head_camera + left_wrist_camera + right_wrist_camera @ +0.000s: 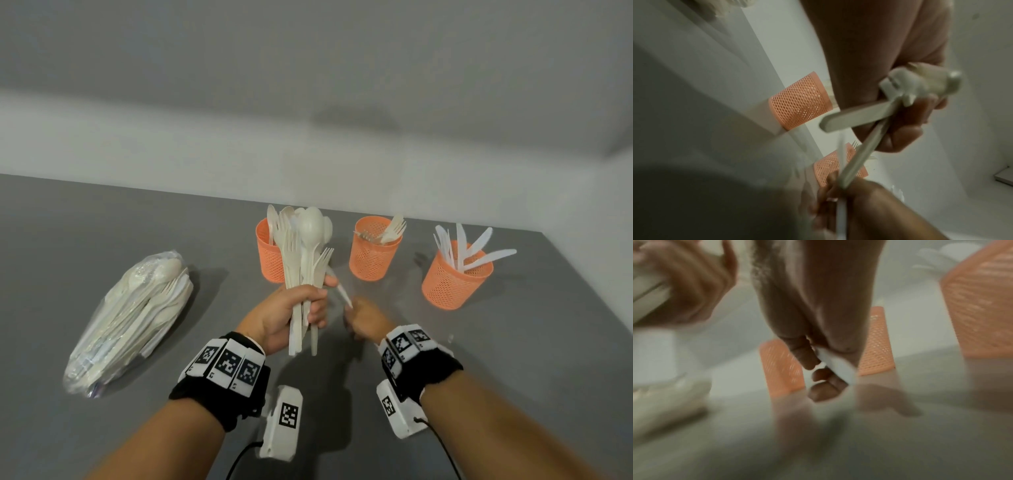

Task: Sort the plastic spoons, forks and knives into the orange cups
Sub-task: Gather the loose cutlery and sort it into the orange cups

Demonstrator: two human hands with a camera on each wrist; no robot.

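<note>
Tabletop [102,222]: grey, set against a pale wall; it carries the bag and all three cups.
Plastic bag [132,322]: clear, lying at the left, stuffed with pale cutlery, well apart from the cups.
Left cup [269,253]: orange mesh, spoons standing in it, partly hidden behind the held bundle.
Middle cup [373,253]: orange mesh, a few forks leaning inside.
Right cup [452,284]: orange mesh, white knives fanned out above its rim.
Bundle of cutlery [305,260]: spoons and forks held upright above the tabletop, in front of the left cup.
Left hand [291,315]: its fingers [898,136] are curled round the bundle's handles, thumb across the front.
Right hand [366,318]: just beside the left hand, low in front of the middle cup; its fingers [803,356] pinch the lower end of the white piece.
White piece [340,291]: slim and blurred, slanting from the bundle down to the right hand; which kind of cutlery it is, I cannot tell.
</note>
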